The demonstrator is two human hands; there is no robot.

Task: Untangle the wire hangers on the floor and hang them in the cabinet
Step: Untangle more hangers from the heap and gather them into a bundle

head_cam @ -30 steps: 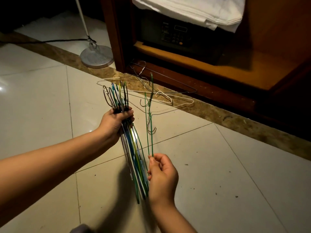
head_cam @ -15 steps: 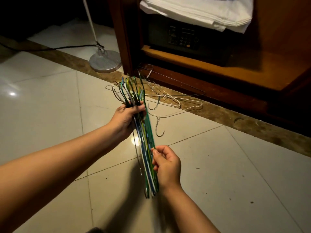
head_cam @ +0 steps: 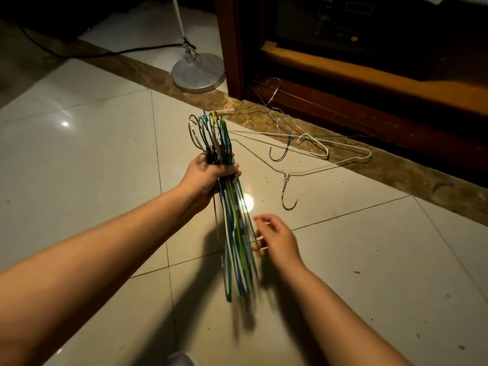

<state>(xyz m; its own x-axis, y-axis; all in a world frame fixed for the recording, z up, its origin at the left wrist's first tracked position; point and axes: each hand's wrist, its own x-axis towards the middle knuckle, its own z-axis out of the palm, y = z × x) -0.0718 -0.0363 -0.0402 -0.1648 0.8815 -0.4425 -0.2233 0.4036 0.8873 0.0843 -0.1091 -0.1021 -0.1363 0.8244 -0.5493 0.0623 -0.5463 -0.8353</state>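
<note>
Gripped at the necks by the left hand [head_cam: 210, 177], a bundle of wire hangers [head_cam: 235, 233] is held above the floor [head_cam: 79, 159], hooks up and away from the person, lower ends towards the camera; green, blue, yellow, white and bare metal wires are seen in it, too tightly packed for an exact count. The left hand's fingers are curled tightly round the necks. The right hand [head_cam: 276, 241] is seen just beside the lower part of the bundle, its fingers loosely spread and grasping nothing; it is blurred, so whether the fingertips touch the wires cannot be told.

Beyond the bundle, loose hangers [head_cam: 317, 151] are tangled on the floor against the foot of the cabinet [head_cam: 232, 48]; at least four hooks can be counted there, one bare metal hook lying nearest the hands, one dark hook and one white hanger further back, and one hook leaning on the cabinet base. This tangle lies between the hands and the cabinet opening.

One orange-lit shelf [head_cam: 369, 72] is seen inside the cabinet, with one dark box [head_cam: 330, 25] on it. One round metal lamp base [head_cam: 198, 75] stands just beside the cabinet's left post; one white pole [head_cam: 179, 19] rises from it and one black cable [head_cam: 105, 52] runs off to the left.
</note>
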